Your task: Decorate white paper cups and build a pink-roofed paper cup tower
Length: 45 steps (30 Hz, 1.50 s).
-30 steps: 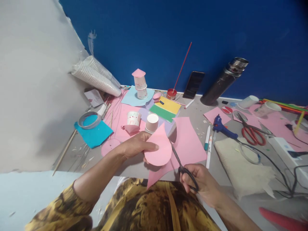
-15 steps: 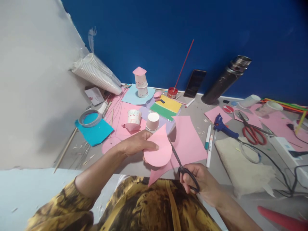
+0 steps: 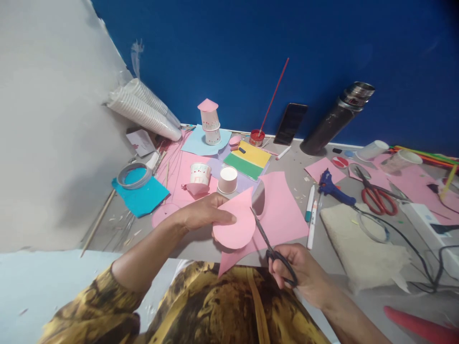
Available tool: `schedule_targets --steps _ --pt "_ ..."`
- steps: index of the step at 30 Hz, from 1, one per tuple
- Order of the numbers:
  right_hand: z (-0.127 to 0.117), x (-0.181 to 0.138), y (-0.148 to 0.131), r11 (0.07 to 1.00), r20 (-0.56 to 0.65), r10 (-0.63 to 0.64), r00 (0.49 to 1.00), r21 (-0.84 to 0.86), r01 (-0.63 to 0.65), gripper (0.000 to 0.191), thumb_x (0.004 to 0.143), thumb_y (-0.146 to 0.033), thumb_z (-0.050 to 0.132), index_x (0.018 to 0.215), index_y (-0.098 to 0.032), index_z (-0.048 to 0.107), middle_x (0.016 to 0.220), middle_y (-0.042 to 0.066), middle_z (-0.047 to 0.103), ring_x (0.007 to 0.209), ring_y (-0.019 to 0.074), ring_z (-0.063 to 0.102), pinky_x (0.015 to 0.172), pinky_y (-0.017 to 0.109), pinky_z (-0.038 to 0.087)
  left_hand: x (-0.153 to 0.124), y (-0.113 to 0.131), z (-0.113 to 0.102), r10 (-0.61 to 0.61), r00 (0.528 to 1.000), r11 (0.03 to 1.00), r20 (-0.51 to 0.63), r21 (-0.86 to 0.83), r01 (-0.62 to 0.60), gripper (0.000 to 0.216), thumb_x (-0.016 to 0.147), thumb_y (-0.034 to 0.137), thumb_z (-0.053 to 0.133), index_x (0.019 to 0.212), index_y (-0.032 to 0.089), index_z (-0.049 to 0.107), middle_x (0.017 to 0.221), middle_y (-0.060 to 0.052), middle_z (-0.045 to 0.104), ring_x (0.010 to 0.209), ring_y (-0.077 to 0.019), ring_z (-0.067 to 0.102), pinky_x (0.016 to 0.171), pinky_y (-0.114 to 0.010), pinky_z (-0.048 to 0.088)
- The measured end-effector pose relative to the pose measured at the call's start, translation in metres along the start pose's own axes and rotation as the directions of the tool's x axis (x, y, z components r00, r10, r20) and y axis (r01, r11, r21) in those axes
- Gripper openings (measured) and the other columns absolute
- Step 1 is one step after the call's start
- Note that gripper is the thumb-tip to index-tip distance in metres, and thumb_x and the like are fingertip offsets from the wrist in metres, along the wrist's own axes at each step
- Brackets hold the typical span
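Between thumb and fingers, my left hand (image 3: pixel 206 212) grips a pink sheet of paper (image 3: pixel 236 227) whose lower edge is cut round. My right hand (image 3: pixel 296 267) is closed on black-handled scissors (image 3: pixel 263 234), their blades at the right edge of that paper. A larger pink sheet (image 3: pixel 283 210) with a curved cut lies behind and beneath the scissors. Just beyond my left hand are a plain white paper cup (image 3: pixel 227 179) and a decorated paper cup (image 3: pixel 200 176) with a pink cone at its bottom.
At the back stands a small cup tower (image 3: pixel 210 122) with a pink cone roof. To the right lie a blue glue gun (image 3: pixel 335 188), red-handled scissors (image 3: pixel 378 198), markers (image 3: pixel 311 220) and a folded cloth (image 3: pixel 362 243). A dark flask (image 3: pixel 333 122) leans on the blue wall.
The pink paper in my left hand has turned slightly, its upper tip shifting right. The scissors and my right hand have hardly moved.
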State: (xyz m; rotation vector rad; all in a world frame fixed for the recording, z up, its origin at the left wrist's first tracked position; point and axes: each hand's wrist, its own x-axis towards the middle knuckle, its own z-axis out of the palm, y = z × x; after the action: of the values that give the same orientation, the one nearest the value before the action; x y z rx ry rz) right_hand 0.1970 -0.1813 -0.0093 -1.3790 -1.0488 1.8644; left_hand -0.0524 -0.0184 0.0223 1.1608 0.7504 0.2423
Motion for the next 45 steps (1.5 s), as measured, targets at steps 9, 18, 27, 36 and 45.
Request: schedule_targets --steps 9,18,27,36,45 --pt "0.0060 0.0022 0.0021 0.999 -0.013 0.032 0.999 0.021 -0.031 0.071 0.069 -0.087 0.072 0.069 -0.017 0.060 0.054 0.000 0.060 0.045 0.0067 0.035 0.046 0.024 0.023 -0.0035 -0.0030 -0.0009 -0.010 0.999 1.000 -0.048 -0.010 0.010 0.023 0.067 0.035 0.084 0.078 0.015 0.079 0.074 -0.004 0.073 0.067 -0.0167 0.063 0.060 -0.024 0.047" --pt "0.0045 0.0010 -0.0008 1.000 0.027 -0.013 1.000 0.026 0.012 0.068 0.076 -0.083 0.070 0.075 -0.016 0.063 0.058 0.001 0.063 0.048 0.0071 0.037 0.047 0.024 0.022 -0.0006 -0.0050 0.0016 -0.016 1.000 0.999 0.000 -0.046 0.016 0.027 0.067 0.037 0.086 0.078 0.013 0.080 0.075 -0.006 0.074 0.068 -0.0166 0.064 0.062 -0.025 0.048" --pt "0.0055 0.0026 -0.0019 0.999 0.021 -0.020 1.000 0.039 0.019 0.067 0.076 -0.081 0.072 0.073 -0.016 0.062 0.057 0.001 0.061 0.048 0.0069 0.037 0.047 0.023 0.022 0.0005 -0.0065 0.0029 -0.009 0.999 0.999 0.039 -0.050 0.011 0.031 0.067 0.038 0.088 0.080 0.012 0.079 0.075 -0.007 0.074 0.067 -0.0164 0.064 0.061 -0.024 0.047" --pt "0.0060 0.0029 0.0027 0.999 0.001 -0.021 1.000 0.045 0.021 0.067 0.073 -0.082 0.074 0.068 -0.016 0.060 0.053 0.000 0.060 0.046 0.0062 0.038 0.047 0.023 0.021 -0.0001 -0.0075 0.0005 0.001 0.998 0.998 0.059 -0.056 0.002 0.031 0.068 0.037 0.087 0.084 0.012 0.081 0.079 -0.007 0.076 0.071 -0.0175 0.067 0.063 -0.025 0.052" --pt "0.0055 0.0020 0.0015 0.999 0.021 0.006 1.000 0.042 -0.007 0.068 0.071 -0.083 0.075 0.070 -0.016 0.060 0.053 0.000 0.060 0.044 0.0056 0.035 0.046 0.023 0.022 -0.0037 -0.0057 -0.0009 0.023 1.000 0.999 0.011 -0.028 -0.023 0.026 0.069 0.035 0.086 0.081 0.012 0.081 0.077 -0.005 0.075 0.069 -0.0156 0.065 0.060 -0.023 0.050"
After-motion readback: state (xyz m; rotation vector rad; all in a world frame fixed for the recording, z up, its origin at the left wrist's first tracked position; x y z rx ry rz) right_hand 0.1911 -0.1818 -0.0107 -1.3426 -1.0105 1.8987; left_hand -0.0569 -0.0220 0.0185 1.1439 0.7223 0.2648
